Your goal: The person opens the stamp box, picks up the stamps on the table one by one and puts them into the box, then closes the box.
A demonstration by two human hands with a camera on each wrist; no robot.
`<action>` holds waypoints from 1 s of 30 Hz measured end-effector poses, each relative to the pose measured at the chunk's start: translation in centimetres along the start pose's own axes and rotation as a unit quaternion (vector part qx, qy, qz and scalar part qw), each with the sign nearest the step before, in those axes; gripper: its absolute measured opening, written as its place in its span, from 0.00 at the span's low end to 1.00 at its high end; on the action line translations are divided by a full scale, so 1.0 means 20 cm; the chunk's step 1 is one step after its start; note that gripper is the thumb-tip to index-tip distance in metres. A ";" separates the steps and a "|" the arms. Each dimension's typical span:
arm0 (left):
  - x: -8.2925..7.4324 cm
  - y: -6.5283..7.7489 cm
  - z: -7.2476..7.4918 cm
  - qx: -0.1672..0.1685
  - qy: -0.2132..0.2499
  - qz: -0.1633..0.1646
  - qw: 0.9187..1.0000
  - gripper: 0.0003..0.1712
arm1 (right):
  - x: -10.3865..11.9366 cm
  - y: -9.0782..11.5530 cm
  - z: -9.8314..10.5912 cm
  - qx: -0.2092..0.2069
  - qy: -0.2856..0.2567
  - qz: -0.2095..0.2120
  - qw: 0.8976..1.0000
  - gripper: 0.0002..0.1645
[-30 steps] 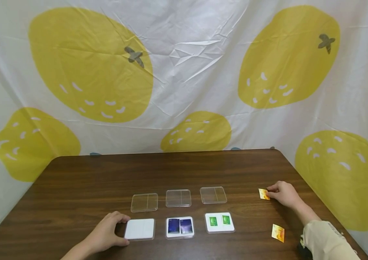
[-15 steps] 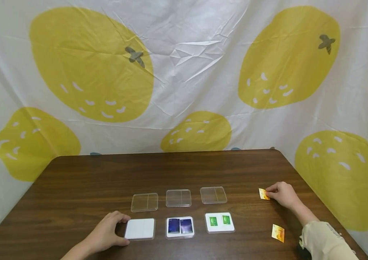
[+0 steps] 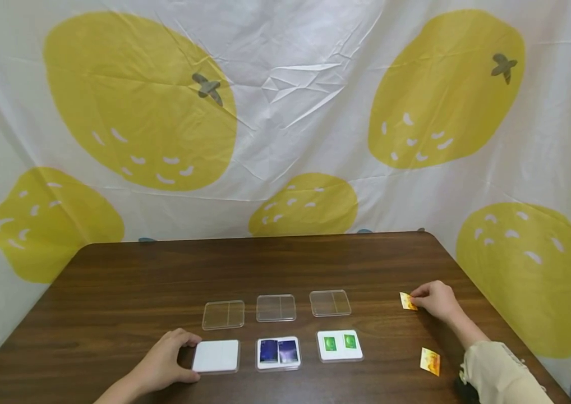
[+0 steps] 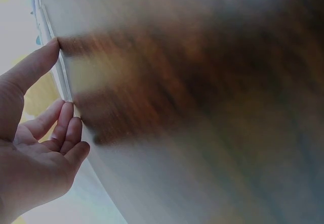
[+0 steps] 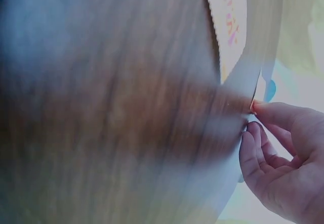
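My left hand [image 3: 164, 360] steadies a clear flat case with a white insert [image 3: 216, 356], thumb at its near left corner and fingertips at its far left corner. In the left wrist view that hand's thumb and fingers meet the case's edge [image 4: 65, 80]. Over at the right, my right hand [image 3: 439, 300] pinches the edge of an orange and yellow stamp [image 3: 407, 302] at the table. A second orange stamp [image 3: 430, 362] lies nearer me; its perforated edge shows close up in the right wrist view, where the pinched stamp is mostly hidden by fingertips.
Beside the white case are a case with two blue-purple stamps [image 3: 279, 353] and one with two green stamps [image 3: 340, 345]. Behind them lie three clear lids [image 3: 223, 315] in a row. A lemon-print cloth [image 3: 305, 112] hangs behind the brown table [image 3: 265, 264].
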State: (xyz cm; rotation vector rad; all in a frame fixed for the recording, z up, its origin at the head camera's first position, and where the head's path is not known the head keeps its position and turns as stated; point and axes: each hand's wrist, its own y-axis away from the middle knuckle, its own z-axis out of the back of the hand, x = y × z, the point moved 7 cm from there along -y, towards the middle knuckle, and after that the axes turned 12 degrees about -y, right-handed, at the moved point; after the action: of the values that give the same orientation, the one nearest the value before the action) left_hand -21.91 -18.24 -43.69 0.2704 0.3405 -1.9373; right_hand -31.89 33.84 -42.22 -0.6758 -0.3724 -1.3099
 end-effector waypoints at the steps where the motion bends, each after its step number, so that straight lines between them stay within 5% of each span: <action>1: 0.00 0.00 0.00 -0.001 -0.001 0.000 1.000 0.32 | 0.00 0.00 0.00 -0.003 0.001 0.000 1.000 0.04; 10: 0.00 0.00 0.00 0.000 -0.001 0.003 1.000 0.32 | 0.00 0.01 0.00 -0.035 -0.009 -0.030 0.999 0.02; 20: 0.00 0.00 0.00 0.001 0.000 0.007 1.000 0.32 | -0.03 0.01 0.02 -0.008 -0.058 -0.081 0.995 0.07; 30: 0.00 0.00 0.00 0.005 0.002 0.009 1.000 0.32 | -0.02 -0.01 -0.01 0.039 -0.034 -0.020 0.998 0.16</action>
State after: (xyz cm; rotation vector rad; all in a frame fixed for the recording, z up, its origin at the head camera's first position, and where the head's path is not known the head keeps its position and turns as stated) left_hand -21.96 -18.30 -43.73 0.2824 0.3292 -1.9208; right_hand -32.19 33.96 -42.50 -0.6501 -0.4916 -1.3049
